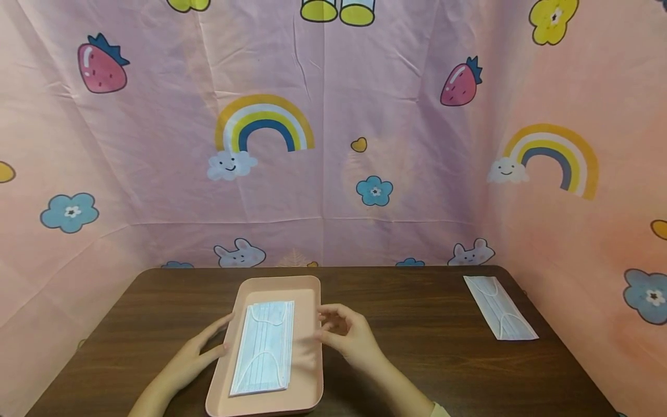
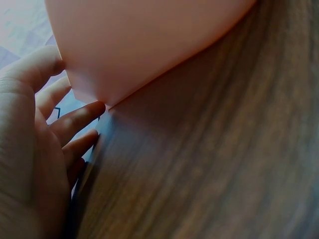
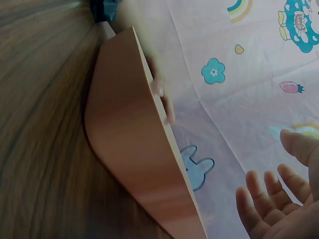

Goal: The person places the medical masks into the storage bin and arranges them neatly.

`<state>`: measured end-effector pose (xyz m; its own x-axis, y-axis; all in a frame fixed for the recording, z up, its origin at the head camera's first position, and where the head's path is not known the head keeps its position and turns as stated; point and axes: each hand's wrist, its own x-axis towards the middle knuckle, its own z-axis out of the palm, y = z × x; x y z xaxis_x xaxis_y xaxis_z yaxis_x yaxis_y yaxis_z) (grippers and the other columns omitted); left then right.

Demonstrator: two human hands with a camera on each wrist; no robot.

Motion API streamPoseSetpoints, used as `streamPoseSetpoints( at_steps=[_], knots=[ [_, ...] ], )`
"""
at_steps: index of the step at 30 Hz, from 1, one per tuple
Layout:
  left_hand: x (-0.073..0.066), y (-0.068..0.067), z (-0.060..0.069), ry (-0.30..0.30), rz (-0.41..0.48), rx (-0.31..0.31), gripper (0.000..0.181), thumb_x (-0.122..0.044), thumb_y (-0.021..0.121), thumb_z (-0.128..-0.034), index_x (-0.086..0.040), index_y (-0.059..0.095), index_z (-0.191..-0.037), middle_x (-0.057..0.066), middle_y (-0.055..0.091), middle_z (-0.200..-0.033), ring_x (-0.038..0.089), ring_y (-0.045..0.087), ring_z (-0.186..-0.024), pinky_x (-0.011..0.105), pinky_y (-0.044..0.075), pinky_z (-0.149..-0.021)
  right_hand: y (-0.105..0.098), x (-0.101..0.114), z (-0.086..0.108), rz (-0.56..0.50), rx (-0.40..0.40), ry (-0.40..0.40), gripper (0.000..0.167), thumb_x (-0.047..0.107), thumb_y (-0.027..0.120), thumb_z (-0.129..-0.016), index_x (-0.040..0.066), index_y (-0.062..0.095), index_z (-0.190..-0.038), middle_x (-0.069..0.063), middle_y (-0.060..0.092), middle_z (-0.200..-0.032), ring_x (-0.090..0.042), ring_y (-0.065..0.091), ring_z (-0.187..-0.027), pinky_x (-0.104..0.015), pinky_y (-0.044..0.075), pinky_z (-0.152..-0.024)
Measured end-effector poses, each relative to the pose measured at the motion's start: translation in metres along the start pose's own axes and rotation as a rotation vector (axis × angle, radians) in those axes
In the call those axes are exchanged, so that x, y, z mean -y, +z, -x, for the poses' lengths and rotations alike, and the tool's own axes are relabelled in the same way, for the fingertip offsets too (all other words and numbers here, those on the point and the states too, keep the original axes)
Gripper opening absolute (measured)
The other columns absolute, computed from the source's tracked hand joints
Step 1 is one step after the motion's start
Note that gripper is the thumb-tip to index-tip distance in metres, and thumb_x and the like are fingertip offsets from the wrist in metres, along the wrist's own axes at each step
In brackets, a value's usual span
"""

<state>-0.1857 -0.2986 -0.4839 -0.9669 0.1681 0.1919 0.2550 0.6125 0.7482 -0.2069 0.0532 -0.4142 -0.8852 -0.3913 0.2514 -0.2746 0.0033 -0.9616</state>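
A pink rectangular tray stands on the table with a small stack of pale blue pleated face masks lying in it, white ear loops on top. Along the tray's left side rests my left hand; in the left wrist view its thumb and fingertips meet the tray wall, with the fingers fairly straight. My right hand is at the right rim, fingers loosely bent and holding nothing. The right wrist view shows this hand beside the tray wall; whether it touches is unclear.
Another face mask lies by itself toward the right edge of the dark wooden table. A patterned cloth hangs behind the table and along both sides.
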Motion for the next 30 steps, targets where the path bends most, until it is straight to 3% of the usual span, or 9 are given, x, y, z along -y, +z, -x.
streamPoseSetpoints(
  at_steps=[7, 9, 13, 15, 20, 27, 30],
  knots=[
    [0.003, -0.001, 0.001, 0.012, 0.038, 0.002, 0.056, -0.025, 0.063, -0.0937, -0.021, 0.041, -0.146, 0.01, 0.048, -0.141, 0.003, 0.039, -0.124, 0.017, 0.031, -0.095, -0.028, 0.002, 0.007, 0.019, -0.019, 0.028, 0.038, 0.005, 0.073, -0.084, 0.001, 0.06, -0.12, -0.014, 0.06, -0.108, -0.02, 0.062, -0.088, -0.03, 0.051, -0.079],
    [0.003, -0.002, 0.001, 0.011, 0.033, 0.0, 0.056, -0.024, 0.063, -0.0938, -0.021, 0.041, -0.146, 0.01, 0.048, -0.141, 0.005, 0.041, -0.125, 0.02, 0.033, -0.095, -0.036, 0.002, 0.009, 0.027, -0.024, 0.028, 0.039, 0.006, 0.073, -0.084, 0.0, 0.06, -0.12, -0.014, 0.06, -0.109, -0.021, 0.062, -0.089, -0.03, 0.052, -0.078],
    [0.003, -0.002, 0.001, 0.001, 0.024, 0.008, 0.057, -0.024, 0.062, -0.094, -0.021, 0.04, -0.146, 0.011, 0.048, -0.141, 0.016, 0.042, -0.126, 0.041, 0.037, -0.098, -0.054, -0.004, 0.014, 0.063, -0.037, 0.018, 0.039, 0.006, 0.073, -0.085, 0.0, 0.059, -0.121, -0.016, 0.059, -0.112, -0.022, 0.061, -0.091, -0.03, 0.052, -0.077],
    [0.004, -0.002, 0.002, -0.003, 0.019, 0.011, 0.057, -0.024, 0.062, -0.0941, -0.022, 0.04, -0.147, 0.011, 0.048, -0.141, 0.018, 0.042, -0.126, 0.044, 0.037, -0.097, -0.064, -0.008, 0.016, 0.092, -0.052, 0.006, 0.039, 0.007, 0.072, -0.085, 0.001, 0.059, -0.121, -0.016, 0.059, -0.113, -0.022, 0.062, -0.091, -0.03, 0.052, -0.077],
    [0.005, -0.002, 0.002, -0.004, -0.004, 0.002, 0.057, -0.025, 0.063, -0.0936, -0.023, 0.041, -0.146, 0.009, 0.049, -0.14, 0.014, 0.043, -0.125, 0.031, 0.038, -0.096, -0.084, -0.007, 0.023, 0.139, -0.097, -0.002, 0.04, 0.006, 0.072, -0.085, -0.001, 0.059, -0.122, -0.015, 0.059, -0.114, -0.022, 0.061, -0.092, -0.031, 0.052, -0.078],
    [0.003, -0.001, 0.001, 0.005, -0.006, 0.001, 0.057, -0.026, 0.063, -0.0936, -0.022, 0.041, -0.146, 0.01, 0.05, -0.139, 0.019, 0.045, -0.125, 0.036, 0.039, -0.095, -0.112, -0.023, 0.036, 0.203, -0.151, 0.028, 0.039, 0.011, 0.074, -0.084, 0.002, 0.061, -0.12, -0.013, 0.062, -0.115, -0.022, 0.062, -0.092, -0.031, 0.051, -0.081],
    [0.002, -0.001, 0.001, 0.006, 0.004, 0.003, 0.057, -0.025, 0.063, -0.0938, -0.021, 0.041, -0.146, 0.01, 0.05, -0.139, 0.02, 0.044, -0.125, 0.033, 0.038, -0.096, -0.124, -0.027, 0.044, 0.236, -0.176, 0.041, 0.039, 0.01, 0.074, -0.084, 0.001, 0.061, -0.119, -0.016, 0.062, -0.115, -0.02, 0.062, -0.091, -0.029, 0.051, -0.08]
  ],
)
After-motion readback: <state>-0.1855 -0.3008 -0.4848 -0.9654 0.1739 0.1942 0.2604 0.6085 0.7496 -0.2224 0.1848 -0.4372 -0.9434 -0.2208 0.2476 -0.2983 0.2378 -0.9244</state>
